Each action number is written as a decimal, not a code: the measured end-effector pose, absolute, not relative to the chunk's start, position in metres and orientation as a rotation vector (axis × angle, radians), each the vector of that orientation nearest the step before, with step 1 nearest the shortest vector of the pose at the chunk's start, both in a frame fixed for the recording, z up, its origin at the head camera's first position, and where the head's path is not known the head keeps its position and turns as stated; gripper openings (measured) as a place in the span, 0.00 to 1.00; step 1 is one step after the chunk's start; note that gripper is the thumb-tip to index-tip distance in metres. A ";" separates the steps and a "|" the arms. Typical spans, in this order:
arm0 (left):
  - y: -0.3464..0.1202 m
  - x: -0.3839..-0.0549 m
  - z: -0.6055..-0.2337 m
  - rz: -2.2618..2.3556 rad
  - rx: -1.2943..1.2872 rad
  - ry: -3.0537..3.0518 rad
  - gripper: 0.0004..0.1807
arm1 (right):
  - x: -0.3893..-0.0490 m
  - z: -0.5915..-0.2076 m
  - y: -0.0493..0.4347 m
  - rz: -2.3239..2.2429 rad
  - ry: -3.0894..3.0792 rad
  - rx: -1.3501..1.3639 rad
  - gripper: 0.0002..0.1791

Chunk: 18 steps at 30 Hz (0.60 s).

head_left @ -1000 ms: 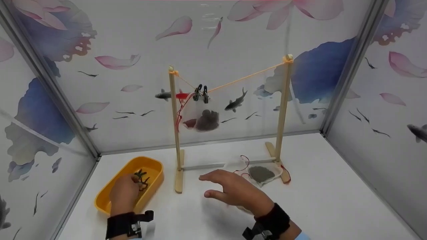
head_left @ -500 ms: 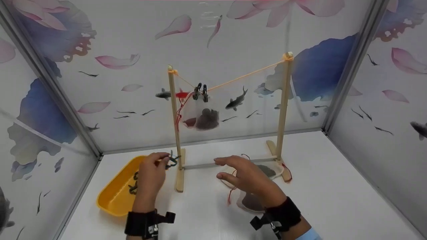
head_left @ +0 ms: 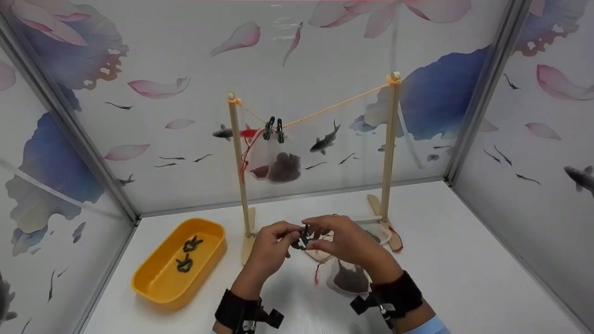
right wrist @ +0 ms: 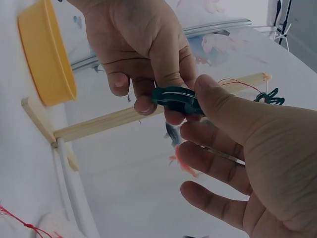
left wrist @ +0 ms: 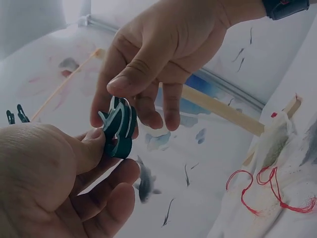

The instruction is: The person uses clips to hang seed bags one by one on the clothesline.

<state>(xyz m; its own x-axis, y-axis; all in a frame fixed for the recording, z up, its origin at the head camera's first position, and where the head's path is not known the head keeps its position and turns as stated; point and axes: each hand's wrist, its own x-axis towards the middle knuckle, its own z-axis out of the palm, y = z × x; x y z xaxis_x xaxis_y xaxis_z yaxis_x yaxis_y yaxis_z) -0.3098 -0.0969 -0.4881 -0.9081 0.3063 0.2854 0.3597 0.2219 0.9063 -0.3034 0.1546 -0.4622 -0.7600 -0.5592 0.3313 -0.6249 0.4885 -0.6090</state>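
Between both hands, in front of the wooden stand (head_left: 389,153), is a dark green clothes peg (left wrist: 120,136). My left hand (head_left: 268,248) pinches one end of it between thumb and fingers. The thumb and index finger of my right hand (head_left: 350,243) close on its other end, while the remaining fingers stay spread in the right wrist view. Two more clothes pegs (head_left: 184,263) lie in the yellow tray (head_left: 147,290) at the left. Below my right hand, a drawstring bag with dark contents (head_left: 349,278) lies on the table, partly covered by that hand.
An orange cord (head_left: 336,107) sags between the stand's two posts. From it, two black pegs (head_left: 280,131) hold a pale bag with dark contents (head_left: 285,168) and red strings. Another filled bag (head_left: 381,235) lies by the stand's right foot. Printed panels enclose the table.
My left hand has lifted a clothes peg from the yellow tray and carried it right to my right hand. My right hand has closed its thumb and index finger on the peg.
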 end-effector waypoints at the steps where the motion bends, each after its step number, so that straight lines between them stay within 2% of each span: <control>1: -0.096 -0.311 -0.489 -1.824 -0.672 -2.418 0.09 | -0.304 -0.462 0.156 1.150 -2.628 1.064 0.29; 12: -0.089 -0.315 -0.494 -1.924 -0.720 -2.378 0.09 | -0.305 -0.457 0.163 1.287 -2.638 1.095 0.26; 18: -0.076 -0.325 -0.508 -1.943 -0.527 -2.400 0.13 | -0.306 -0.455 0.170 1.160 -2.579 0.946 0.19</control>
<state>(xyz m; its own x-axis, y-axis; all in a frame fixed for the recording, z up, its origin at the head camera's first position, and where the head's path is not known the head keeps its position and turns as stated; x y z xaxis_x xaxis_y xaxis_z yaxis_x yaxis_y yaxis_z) -0.3251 -0.0759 -0.5080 -0.9434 0.2521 0.2154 0.2632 0.1740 0.9489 -0.3057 0.1698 -0.4547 -0.7872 -0.4837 0.3826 -0.6071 0.4989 -0.6184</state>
